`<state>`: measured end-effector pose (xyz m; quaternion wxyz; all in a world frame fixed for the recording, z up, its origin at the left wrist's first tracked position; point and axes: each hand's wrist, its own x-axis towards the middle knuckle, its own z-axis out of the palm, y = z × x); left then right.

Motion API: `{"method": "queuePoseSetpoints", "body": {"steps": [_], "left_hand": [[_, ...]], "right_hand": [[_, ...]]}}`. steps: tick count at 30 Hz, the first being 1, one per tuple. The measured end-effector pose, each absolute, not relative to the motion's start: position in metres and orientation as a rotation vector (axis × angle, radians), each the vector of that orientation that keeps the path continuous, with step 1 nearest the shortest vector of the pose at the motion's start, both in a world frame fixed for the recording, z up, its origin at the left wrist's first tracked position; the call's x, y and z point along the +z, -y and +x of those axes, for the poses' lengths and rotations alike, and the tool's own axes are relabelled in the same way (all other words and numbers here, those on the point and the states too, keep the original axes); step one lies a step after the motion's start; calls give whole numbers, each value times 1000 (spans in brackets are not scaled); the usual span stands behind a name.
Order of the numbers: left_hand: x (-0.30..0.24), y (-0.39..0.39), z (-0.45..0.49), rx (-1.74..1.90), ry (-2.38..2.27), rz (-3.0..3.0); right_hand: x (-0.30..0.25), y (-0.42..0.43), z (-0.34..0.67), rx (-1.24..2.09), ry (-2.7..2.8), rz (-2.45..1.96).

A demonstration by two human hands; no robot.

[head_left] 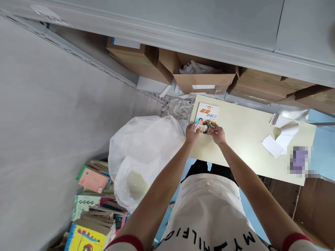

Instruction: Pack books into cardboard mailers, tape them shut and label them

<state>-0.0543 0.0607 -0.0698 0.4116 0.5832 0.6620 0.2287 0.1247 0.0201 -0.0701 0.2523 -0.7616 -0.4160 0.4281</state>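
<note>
A small book (pixel 207 118) with a picture cover and orange and blue lettering is at the left end of the pale table (pixel 240 139). My left hand (pixel 192 133) grips its lower left corner, the thumb over the cover. At the lower right corner, my right hand (pixel 218 135) pinches the book's edge with bent fingers. Whether the book rests flat on the table or is slightly raised, I cannot tell. Its cover faces up towards me.
White papers (pixel 285 130) and a blurred purple item (pixel 299 160) are on the table's right part. A white plastic bag (pixel 146 150) bulges at the left, above piled books (pixel 91 209). Cardboard boxes (pixel 204 82) line the shelf behind, with paper scraps (pixel 178 108) beside the table.
</note>
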Motion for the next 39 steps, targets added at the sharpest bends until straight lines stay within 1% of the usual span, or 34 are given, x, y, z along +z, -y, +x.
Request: {"method": "queuePoseSetpoints", "body": {"steps": [3, 6, 16, 21, 24, 27, 30, 33, 35, 39], "left_hand": [[-79, -85, -54, 591, -1671, 1469], [-85, -94, -54, 617, -1665, 1476], [-91, -88, -55, 604, -1627, 1500], [-83, -75, -49, 603, -1626, 1449], [-76, -54, -39, 615, -1654, 1404], [-73, -23, -27, 624, -1671, 1362], [-72, 10, -12, 608, -1684, 1375], [-68, 36, 9, 566, -1667, 1403], [-62, 48, 26, 485, -1653, 1439], [-45, 63, 65, 206, -1539, 1530]], "right_hand": [[-71, -47, 126, 1152, 1155, -2084], [-71, -56, 126, 1155, 1174, -2097], [-80, -56, 131, 1212, 1189, -2044], [-68, -45, 133, 1325, 1105, -2036], [-56, -15, 140, 1317, 1116, -2029], [-46, 33, 152, 1353, 1105, -2002], [-40, 89, 172, 1388, 1006, -1956], [-35, 142, 204, 1349, 861, -1921], [-31, 171, 231, 1301, 808, -1950], [-23, 209, 285, 1185, 818, -2061]]}}
